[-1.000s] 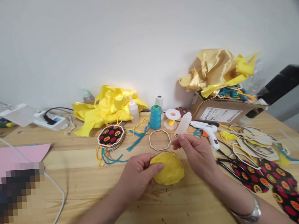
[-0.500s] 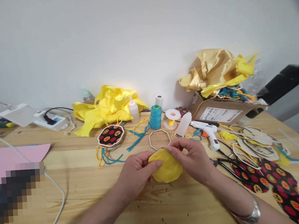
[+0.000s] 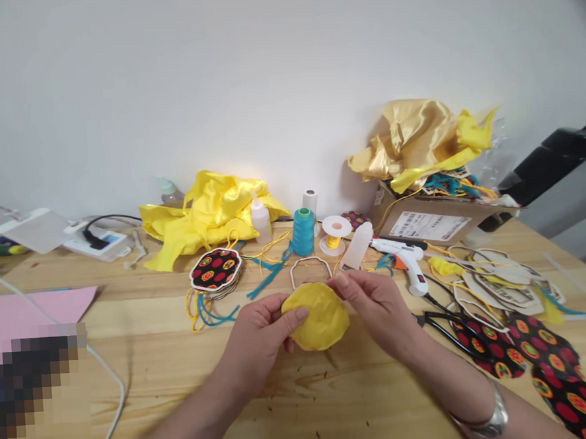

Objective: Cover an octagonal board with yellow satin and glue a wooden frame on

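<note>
A round, flat piece covered in yellow satin fabric point(image 3: 319, 320) is held up over the table, its face slightly wrinkled. My left hand point(image 3: 267, 327) grips its left side, thumb on top and fingers behind. At the upper right edge, my right hand point(image 3: 372, 301) is closed in a pinch, thumb and fingertips against the rim. Just behind the piece lies a thin scalloped frame point(image 3: 296, 270), partly covered by it. A teal thread cone point(image 3: 304, 233) and a spool of yellow cord point(image 3: 332, 237) stand further back.
Crumpled yellow satin point(image 3: 208, 211) and a patterned ornament point(image 3: 215, 270) lie left. Right are a glue gun point(image 3: 407, 257), black-handled scissors point(image 3: 448, 329), patterned fabric pieces point(image 3: 543, 340) and a cardboard box point(image 3: 406, 216). A white cable point(image 3: 111, 370) crosses the left side.
The yellow piece has turned to show more of its face and shifted slightly left. My right thumb has moved off its face to the edge; my left hand keeps its hold.
</note>
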Demonstrator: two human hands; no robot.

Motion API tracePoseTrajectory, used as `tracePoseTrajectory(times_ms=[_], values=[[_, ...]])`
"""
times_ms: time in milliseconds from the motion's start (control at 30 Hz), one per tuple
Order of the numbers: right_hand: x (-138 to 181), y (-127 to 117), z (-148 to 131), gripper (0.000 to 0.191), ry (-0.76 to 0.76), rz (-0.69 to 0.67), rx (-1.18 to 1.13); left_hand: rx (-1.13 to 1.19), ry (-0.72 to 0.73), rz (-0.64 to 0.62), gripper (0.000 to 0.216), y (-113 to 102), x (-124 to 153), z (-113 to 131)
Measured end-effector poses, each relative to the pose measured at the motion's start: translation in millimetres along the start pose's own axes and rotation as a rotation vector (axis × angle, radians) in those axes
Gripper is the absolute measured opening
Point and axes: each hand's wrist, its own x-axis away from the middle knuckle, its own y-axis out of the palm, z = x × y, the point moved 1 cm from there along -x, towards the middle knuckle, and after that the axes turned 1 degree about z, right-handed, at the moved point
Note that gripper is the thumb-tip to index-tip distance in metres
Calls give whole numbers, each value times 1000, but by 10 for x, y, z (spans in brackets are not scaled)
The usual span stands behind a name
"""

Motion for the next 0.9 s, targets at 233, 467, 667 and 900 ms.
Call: tracePoseTrajectory(times_ms=[233, 467, 667, 900], values=[[27, 45, -15, 20, 50, 8, 57, 32, 7, 6, 22, 5, -2, -15], [1, 22, 57, 34, 75, 64, -12, 63, -5, 24, 23, 14, -1, -4], [-25, 2, 61, 44, 63, 51, -59, 144, 14, 99, 28, -13, -38, -19], [7, 62, 37, 24, 77, -27, 29, 205, 22, 132, 30, -8, -30, -31]])
